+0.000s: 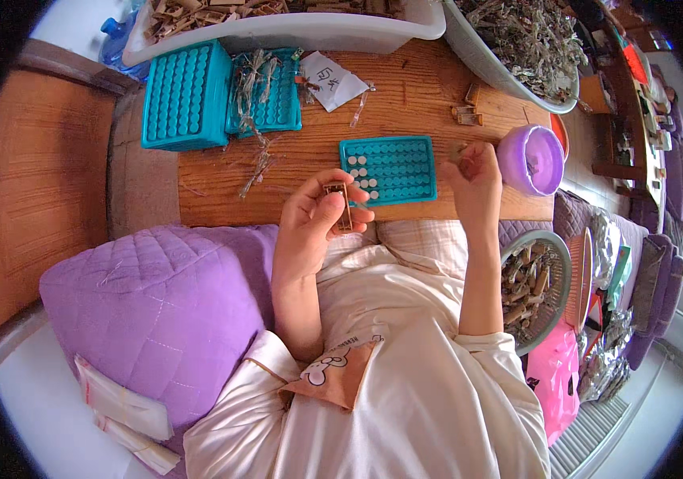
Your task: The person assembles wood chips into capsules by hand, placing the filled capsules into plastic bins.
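Observation:
My left hand [303, 227] is closed around a small brown open-framed piece [345, 215], the thumb pressed along it. To the right, my right hand [479, 180] is raised with its fingers pinched together; a small dull-coloured bit shows at the fingertips, too blurred to name. Between and beyond my hands, a teal tray [409, 170] with rows of round pockets lies on the wooden table [321, 164]. Several white discs [361, 172] sit in the pockets on its left side. A purple tub [533, 160] stands just right of my right hand.
Stacked teal trays [186, 100] and another tray with clear strands [266, 96] lie at the far left. A white bin [293, 32] of brown pieces and a grey basin [509, 76] stand behind. At my right is a grey basket [561, 271]; a purple-covered seat [158, 295] is left.

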### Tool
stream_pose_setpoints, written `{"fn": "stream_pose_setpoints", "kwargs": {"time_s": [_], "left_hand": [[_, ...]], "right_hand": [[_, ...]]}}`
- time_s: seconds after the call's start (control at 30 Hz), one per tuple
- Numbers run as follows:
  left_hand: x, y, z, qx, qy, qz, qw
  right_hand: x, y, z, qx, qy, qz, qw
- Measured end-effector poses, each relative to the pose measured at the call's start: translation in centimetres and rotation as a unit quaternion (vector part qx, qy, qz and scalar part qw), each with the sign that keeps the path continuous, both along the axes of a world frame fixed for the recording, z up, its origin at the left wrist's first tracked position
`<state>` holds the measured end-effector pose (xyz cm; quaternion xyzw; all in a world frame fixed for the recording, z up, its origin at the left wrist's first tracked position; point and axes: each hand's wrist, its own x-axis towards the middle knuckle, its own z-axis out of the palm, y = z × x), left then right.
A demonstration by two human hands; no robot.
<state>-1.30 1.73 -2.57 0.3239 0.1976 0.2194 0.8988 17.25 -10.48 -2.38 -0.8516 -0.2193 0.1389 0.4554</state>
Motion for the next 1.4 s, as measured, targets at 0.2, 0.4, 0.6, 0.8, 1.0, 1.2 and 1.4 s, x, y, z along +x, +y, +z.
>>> {"fn": "stream_pose_setpoints", "kwargs": {"time_s": [0.2,0.4,0.6,0.8,1.0,1.2,1.4], "left_hand": [[0.5,-0.3,0.1,0.007,0.016,0.042,0.999],[0.5,-0.8,0.9,0.04,-0.029,0.081,0.995],[0.5,-1.3,2.0,0.075,-0.013,0.146,0.986],[0.5,-1.9,2.3,0.149,-0.015,0.193,0.97],[0.7,-2.0,1.9,0.157,-0.065,0.175,0.97],[0.6,-2.5,2.8,0.167,-0.01,0.154,0.974],[1.5,-3.5,2.6,0.239,0.012,0.18,0.954]], "right_hand": [[-4.5,1.3,4.2,0.191,0.23,0.067,0.952],[-7.2,1.5,5.3,0.217,0.272,0.121,0.929],[-8.4,2.1,4.8,0.226,0.297,0.151,0.916],[-9.9,2.8,5.4,0.207,0.287,0.125,0.927],[-10.4,3.0,4.6,0.219,0.243,0.124,0.937],[-10.2,3.2,3.5,0.227,0.213,0.124,0.942],[-9.8,3.0,4.5,0.083,0.038,0.233,0.968]]}}
